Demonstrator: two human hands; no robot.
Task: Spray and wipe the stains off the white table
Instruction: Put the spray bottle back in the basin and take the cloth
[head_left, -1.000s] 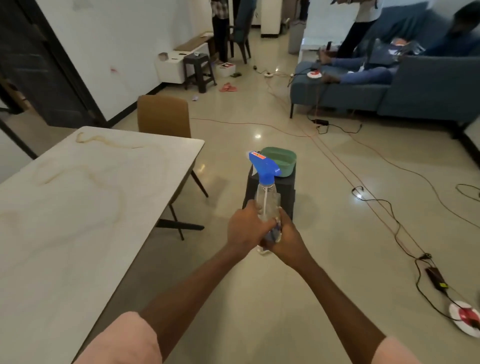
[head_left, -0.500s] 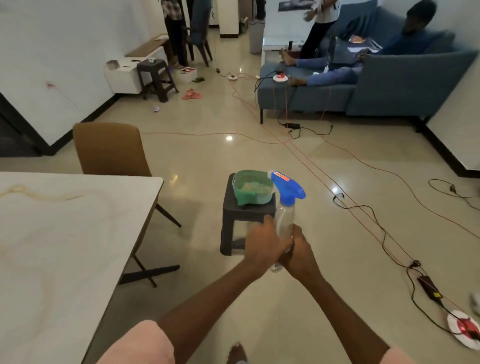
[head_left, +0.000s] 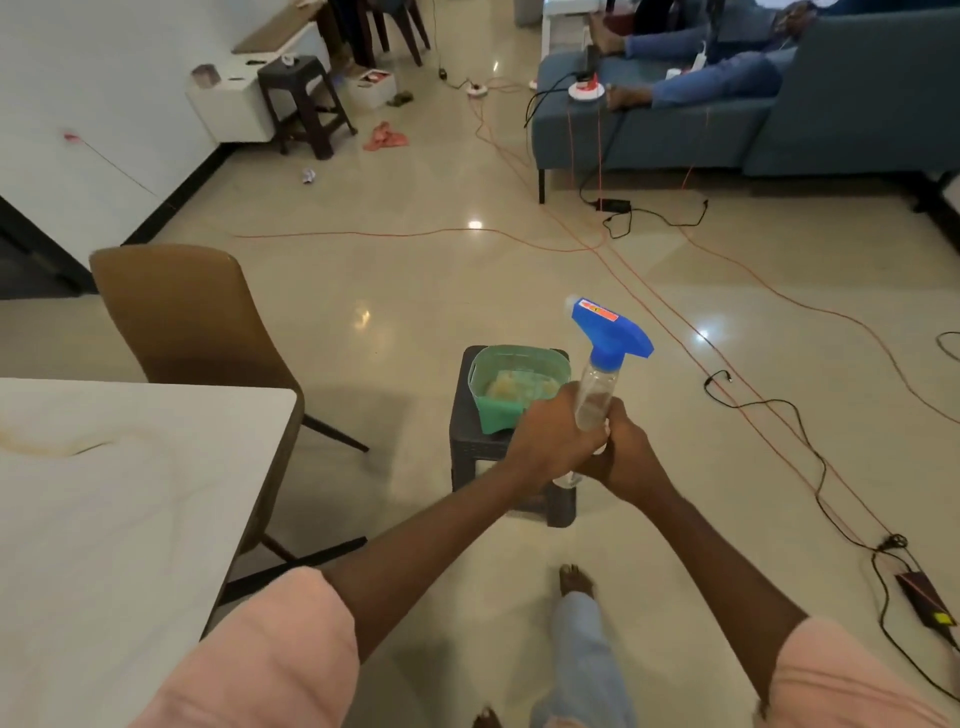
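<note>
A clear spray bottle (head_left: 597, 395) with a blue trigger head is held upright in front of me by both hands. My left hand (head_left: 550, 436) grips its body from the left and my right hand (head_left: 626, 454) grips its lower part from the right. The white table (head_left: 130, 499) fills the lower left, with a faint brownish stain line near its far edge. A green basin (head_left: 514, 369) with something pale yellow inside sits on a small dark stool (head_left: 467, 441) just behind my hands.
A brown chair (head_left: 192, 317) stands at the table's far end. Orange and black cables (head_left: 779, 415) cross the floor to the right, with a power adapter (head_left: 927, 597). A blue sofa (head_left: 727, 124) with people on it lies at the back right.
I have stepped closer to the stool and the view has tilted down. The bottle has shifted right of the green basin, and both hands still hold it.
</note>
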